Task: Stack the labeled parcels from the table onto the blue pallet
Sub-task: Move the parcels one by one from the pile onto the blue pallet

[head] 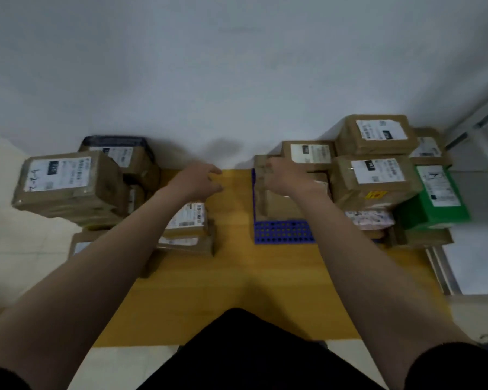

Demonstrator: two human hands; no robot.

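Here: left hand, right hand; one blue pallet; one green parcel.

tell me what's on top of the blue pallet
Brown labeled parcels are stacked on the blue pallet; the right hand holds the leftmost parcel. Only the pallet's near left corner shows bare; the rest of the deck is covered, so its far extent is hidden.

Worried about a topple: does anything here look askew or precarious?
Yes. The green box at the right pile's edge looks tilted, and the large brown parcel atop the left stack seems to overhang it.
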